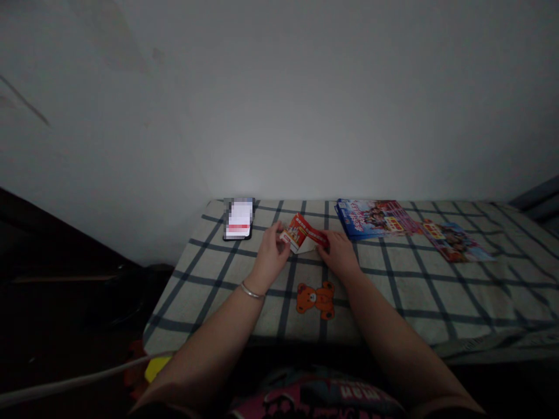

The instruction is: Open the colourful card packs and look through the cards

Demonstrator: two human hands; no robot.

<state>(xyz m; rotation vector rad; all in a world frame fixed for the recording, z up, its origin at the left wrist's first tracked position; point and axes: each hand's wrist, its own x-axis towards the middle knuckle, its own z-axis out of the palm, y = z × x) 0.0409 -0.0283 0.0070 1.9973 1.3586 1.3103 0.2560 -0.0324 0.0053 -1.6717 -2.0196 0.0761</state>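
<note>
Red printed paper (296, 231) sits at centre, between the two hands. Left hand (275, 244) pinches its nine o'clock end, right hand (335, 247) its three o'clock end; the hands are apart, joined only by the paper. Pale underside shows at six o'clock; whether sheet or flattened packet, cannot tell.

Risks (judged): uneven pull between the two grips could tear the paper or set a skewed crease; a loose left pinch could let that end spring out. Dim light may hide a misaligned edge.

Surroundings: surface (192, 297) under checked cloth. Phone (239, 218), lit, between nine and ten o'clock, near the left hand; an outward sweep might knock it. Leaflet stack (378, 216) toward two to three, just beside the right hand, limiting room there. Another leaflet (454, 240) at three, beyond. Bear figure (315, 300) at six, between the forearms. Wall (305, 105) blocks twelve.
</note>
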